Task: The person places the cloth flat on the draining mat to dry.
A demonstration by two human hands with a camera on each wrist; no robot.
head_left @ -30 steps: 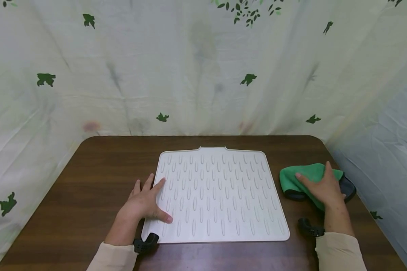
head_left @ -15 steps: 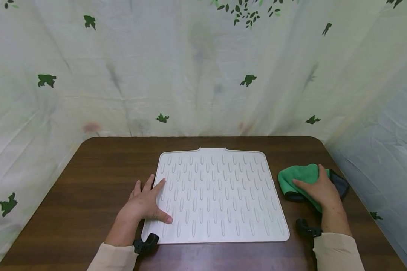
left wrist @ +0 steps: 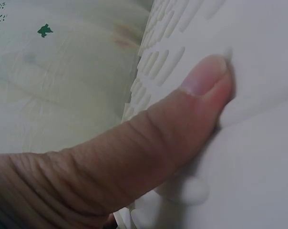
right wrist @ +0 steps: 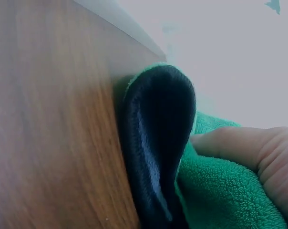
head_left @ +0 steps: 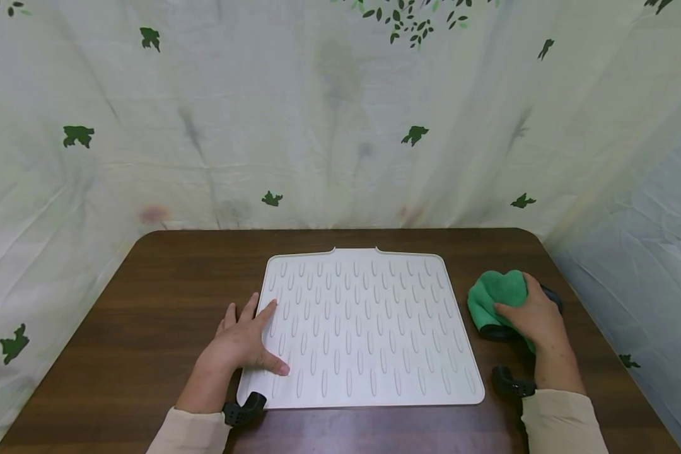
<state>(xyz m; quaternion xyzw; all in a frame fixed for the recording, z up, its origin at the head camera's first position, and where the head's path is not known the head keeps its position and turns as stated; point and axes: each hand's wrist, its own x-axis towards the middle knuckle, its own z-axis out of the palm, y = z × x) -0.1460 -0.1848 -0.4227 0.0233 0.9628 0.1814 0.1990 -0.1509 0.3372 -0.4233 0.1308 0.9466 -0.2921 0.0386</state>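
Note:
A white ridged tray-like mat [head_left: 369, 328] lies flat on the table, with a raised tab at its far edge. My left hand [head_left: 241, 340] rests spread on its left side, fingers straight and thumb touching the surface; in the left wrist view the thumb [left wrist: 149, 138] presses on the white mat. To the right of the mat, my right hand [head_left: 536, 315] grips a green cloth [head_left: 496, 293] with a dark underside and bunches it between thumb and fingers. The right wrist view shows the cloth [right wrist: 225, 191] folded into a loop under the thumb; its other fingers are hidden there.
The dark brown wooden table [head_left: 164, 296] ends at a rounded far edge. Behind and beside it hangs a pale curtain [head_left: 329, 126] with green leaf prints. Black bands [head_left: 244, 408] circle both wrists.
My right hand has shifted slightly left and drawn the cloth's right part in, so the cloth is more bunched and stands higher. The left hand and the mat stay in place.

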